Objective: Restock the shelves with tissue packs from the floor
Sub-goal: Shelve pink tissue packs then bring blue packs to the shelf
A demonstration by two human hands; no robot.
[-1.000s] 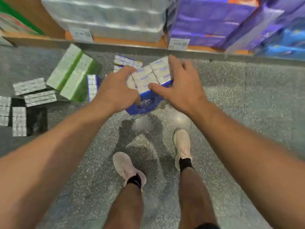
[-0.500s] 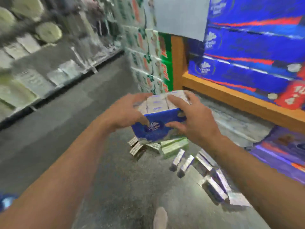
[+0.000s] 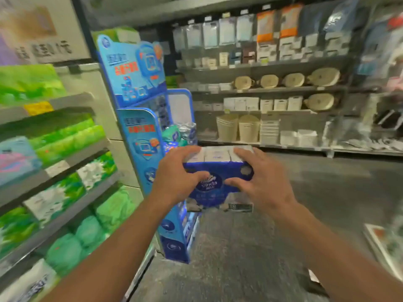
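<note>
Item: tissue pack [image 3: 218,171], blue glossy wrap, boxy, held between my left hand [image 3: 174,179] and right hand [image 3: 261,184], fingers curled round both ends.

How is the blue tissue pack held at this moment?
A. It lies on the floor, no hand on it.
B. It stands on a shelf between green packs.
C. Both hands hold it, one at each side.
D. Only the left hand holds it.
C: the left hand and the right hand each have a grip on one side of the blue tissue pack, which is lifted above the floor.
</note>
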